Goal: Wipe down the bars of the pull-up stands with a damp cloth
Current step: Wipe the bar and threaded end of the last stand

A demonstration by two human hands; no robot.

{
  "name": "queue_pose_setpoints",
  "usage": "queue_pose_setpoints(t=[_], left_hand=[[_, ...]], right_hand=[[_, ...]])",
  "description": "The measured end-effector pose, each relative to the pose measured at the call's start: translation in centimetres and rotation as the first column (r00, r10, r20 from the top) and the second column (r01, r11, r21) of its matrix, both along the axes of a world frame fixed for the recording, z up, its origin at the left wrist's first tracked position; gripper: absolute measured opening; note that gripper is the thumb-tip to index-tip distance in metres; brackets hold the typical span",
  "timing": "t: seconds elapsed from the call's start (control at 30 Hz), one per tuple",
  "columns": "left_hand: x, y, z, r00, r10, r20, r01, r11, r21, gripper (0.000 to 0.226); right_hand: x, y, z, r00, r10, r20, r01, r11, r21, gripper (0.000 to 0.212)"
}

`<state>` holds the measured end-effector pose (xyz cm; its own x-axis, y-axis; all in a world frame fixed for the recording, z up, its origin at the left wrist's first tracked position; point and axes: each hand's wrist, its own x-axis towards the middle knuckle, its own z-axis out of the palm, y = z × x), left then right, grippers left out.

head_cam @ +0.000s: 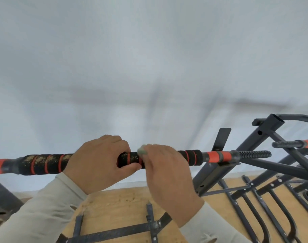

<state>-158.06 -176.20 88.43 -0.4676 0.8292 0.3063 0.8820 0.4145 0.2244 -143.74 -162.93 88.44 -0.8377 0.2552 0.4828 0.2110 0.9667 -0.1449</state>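
Observation:
A pull-up bar [44, 163] runs across the view, black foam with orange rings and orange ends, speckled with tan dust left of my hands. My left hand [100, 160] is wrapped around the foam grip. Just right of it, my right hand [165, 169] presses a small pale green cloth [142, 152] onto the bar; only a corner of the cloth shows above my fingers. The bar's right end [220, 156] rests on a dark metal stand upright [213, 174] and finishes in a black threaded tip.
A second dark stand frame [265, 132] with another orange-ended bar [293, 144] stands at the right. Dark metal stand parts [251, 204] lie on the wooden floor [118, 204] below. A white wall fills the background.

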Motion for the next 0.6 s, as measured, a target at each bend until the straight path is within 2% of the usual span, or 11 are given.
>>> queue_pose_setpoints(t=[0.1,0.17,0.27,0.33,0.43,0.5,0.57,0.6], left_hand=[[0.0,-0.3,-0.3,1.0,-0.013,-0.021,0.013,1.0,0.016,0.04],[0.1,-0.5,-0.5,0.999,-0.01,-0.038,0.01,1.0,0.017,0.036],[0.2,-0.5,-0.5,0.998,-0.004,-0.059,0.006,0.999,0.036,0.032],[0.1,-0.5,-0.5,0.999,-0.01,-0.053,0.012,0.999,0.037,0.032],[0.1,-0.4,-0.3,0.999,-0.011,-0.034,0.012,0.999,0.03,0.033],[0.1,-0.3,-0.1,1.0,-0.003,-0.025,0.004,1.0,0.017,0.033],[0.1,-0.3,-0.1,1.0,-0.003,-0.021,0.003,1.0,0.004,0.032],[0.1,-0.2,-0.1,1.0,0.0,-0.027,0.0,1.0,0.002,0.032]], right_hand=[[-0.4,0.0,-0.8,0.986,0.149,-0.071,-0.149,0.989,0.015,0.026],[1.5,2.2,-0.1,0.986,0.164,-0.03,-0.162,0.984,0.073,0.033],[4.8,6.3,1.2,0.995,-0.039,0.094,0.023,0.985,0.169,0.042],[5.7,7.5,2.2,0.967,-0.181,0.179,0.142,0.967,0.211,0.031],[3.7,4.9,2.6,0.928,-0.268,0.26,0.22,0.955,0.202,0.031],[1.1,1.5,1.6,0.965,-0.191,0.178,0.179,0.98,0.082,0.033],[-1.1,-1.6,0.1,0.998,-0.009,0.067,0.014,0.997,-0.081,0.026],[-1.6,-2.1,-0.4,0.998,0.064,0.021,-0.061,0.992,-0.109,0.025]])
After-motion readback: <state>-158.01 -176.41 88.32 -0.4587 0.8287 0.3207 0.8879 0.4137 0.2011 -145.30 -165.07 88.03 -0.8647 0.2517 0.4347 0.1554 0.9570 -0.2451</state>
